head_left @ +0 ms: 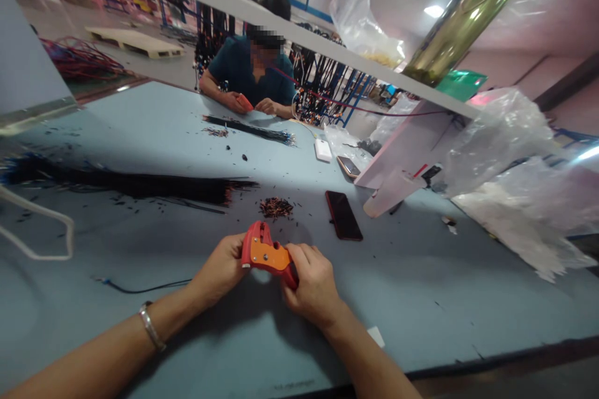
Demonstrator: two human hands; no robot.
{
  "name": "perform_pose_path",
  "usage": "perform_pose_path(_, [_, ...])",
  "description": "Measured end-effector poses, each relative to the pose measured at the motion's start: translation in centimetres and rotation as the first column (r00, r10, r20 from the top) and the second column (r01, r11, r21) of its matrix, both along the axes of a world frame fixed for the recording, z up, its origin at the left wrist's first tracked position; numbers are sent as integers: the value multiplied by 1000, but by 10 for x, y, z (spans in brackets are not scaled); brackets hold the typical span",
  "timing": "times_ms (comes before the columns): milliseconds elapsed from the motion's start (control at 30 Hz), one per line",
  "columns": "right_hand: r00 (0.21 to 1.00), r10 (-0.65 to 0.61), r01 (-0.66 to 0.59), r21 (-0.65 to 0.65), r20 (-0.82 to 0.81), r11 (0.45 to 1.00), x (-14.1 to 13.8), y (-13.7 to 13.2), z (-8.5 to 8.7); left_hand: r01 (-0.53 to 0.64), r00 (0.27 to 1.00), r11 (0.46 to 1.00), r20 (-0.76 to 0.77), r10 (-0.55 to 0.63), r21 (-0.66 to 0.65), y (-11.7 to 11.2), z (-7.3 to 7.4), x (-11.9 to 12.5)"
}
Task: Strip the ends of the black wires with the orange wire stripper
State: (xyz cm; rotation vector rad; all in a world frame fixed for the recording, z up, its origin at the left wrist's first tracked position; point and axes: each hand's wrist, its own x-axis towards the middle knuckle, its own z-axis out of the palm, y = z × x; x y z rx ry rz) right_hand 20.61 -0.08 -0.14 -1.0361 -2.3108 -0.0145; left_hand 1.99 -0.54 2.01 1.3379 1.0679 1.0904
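Note:
My right hand [313, 283] is wrapped around the handles of a red and orange wire stripper [269, 255], held above the table. At the tool's jaw end, my left hand [222, 268] is closed, its fingertips against the red head. A thin black wire [140, 290] with a blue terminal at its far left end runs under my left forearm toward that hand; the pinched part is hidden behind the fingers and tool. Just beyond the stripper lies a small pile of cut wire insulation bits [276, 207]. A thick bundle of black wires [163, 186] stretches across the left side.
A dark phone [345, 216] lies right of the pile, near a leaning white tube [390, 193] holding pens. Another phone [348, 166] lies farther back. Across the table [421, 299], a person [253, 75] holds an orange tool beside a second wire bundle [253, 129]. Plastic bags [524, 199] crowd the right.

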Motion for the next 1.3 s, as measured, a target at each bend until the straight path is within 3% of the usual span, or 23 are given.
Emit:
perform_pose_path(800, [998,-27,32,-105,50,994,2,1,-4,10,998,990,57,-2,-139,1,-1,0])
perform_pose_path(1300, [996,-50,55,-70,75,996,2,3,-7,19,998,990,69,-10,-137,4,-8,0])
